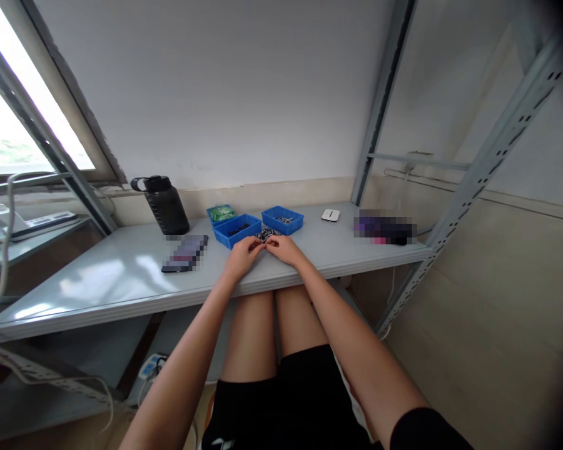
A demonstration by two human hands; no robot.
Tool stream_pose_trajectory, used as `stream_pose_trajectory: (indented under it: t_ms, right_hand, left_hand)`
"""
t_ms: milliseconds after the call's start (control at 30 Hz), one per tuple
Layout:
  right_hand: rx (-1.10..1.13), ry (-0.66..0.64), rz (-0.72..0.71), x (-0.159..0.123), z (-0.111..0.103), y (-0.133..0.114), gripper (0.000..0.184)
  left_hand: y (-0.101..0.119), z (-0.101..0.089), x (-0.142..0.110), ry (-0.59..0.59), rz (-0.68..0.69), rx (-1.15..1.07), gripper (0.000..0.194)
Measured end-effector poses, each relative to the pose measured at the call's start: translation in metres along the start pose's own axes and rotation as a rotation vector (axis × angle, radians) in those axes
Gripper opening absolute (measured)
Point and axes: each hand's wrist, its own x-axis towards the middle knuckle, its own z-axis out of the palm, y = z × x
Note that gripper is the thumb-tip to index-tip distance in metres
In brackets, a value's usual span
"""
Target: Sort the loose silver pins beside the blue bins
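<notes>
My left hand (245, 255) and my right hand (282, 247) meet near the front of the grey table, fingertips pinched close together. Whatever lies between the fingertips is too small to make out. Just behind them is a pile of small black and silvery parts (268, 234). A blue bin (234, 237) with dark small pieces stands behind my left hand. Behind my right hand is a second blue bin (288, 226), with thin metallic pieces in it. Another blue bin (212, 216), holding a green packet (222, 214), sits farther back on the left.
A dark bottle (166, 206) stands at the back left, with a blurred phone-like object (186, 254) before it. On the right are a small white device (330, 215) and a blurred dark purple object (385, 229). Metal uprights (385, 94) frame the table (122, 275).
</notes>
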Motion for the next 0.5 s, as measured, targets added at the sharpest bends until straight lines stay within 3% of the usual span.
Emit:
stream_pose_trajectory:
  t_ms: [500]
  right_hand:
    - [0.014,0.048,-0.013,-0.0035,-0.0028,-0.0084,0.035]
  left_hand:
    - [-0.0004,-0.0002,-0.0013,-0.059,-0.019,-0.010,0.023]
